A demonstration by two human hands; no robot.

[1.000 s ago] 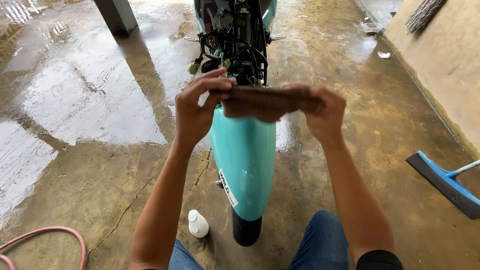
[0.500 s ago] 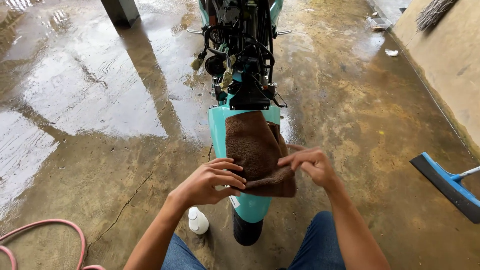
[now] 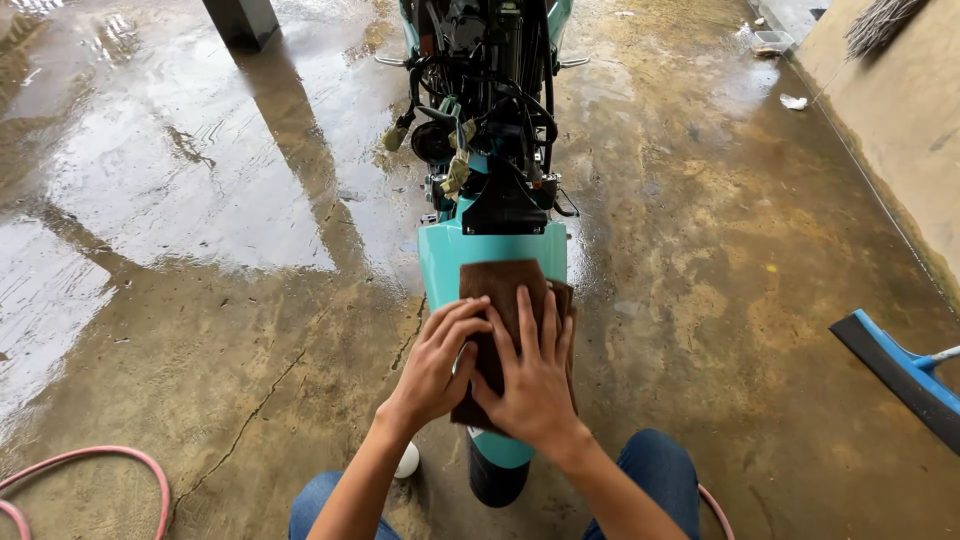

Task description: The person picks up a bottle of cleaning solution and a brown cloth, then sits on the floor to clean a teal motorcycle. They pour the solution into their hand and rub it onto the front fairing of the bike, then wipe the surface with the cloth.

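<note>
Both grips lie flat, fingers spread, grasping nothing: left hand (image 3: 437, 362) and right hand (image 3: 533, 378) press a brown cloth (image 3: 503, 290). Beneath it sits a teal fender (image 3: 440, 260).

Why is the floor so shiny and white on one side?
In the head view, the wet concrete floor mirrors bright daylight, so the puddles glare white at the left. The brown cloth under the left hand and right hand is sharp and evenly lit. The edges bend slightly from the wide lens.
</note>
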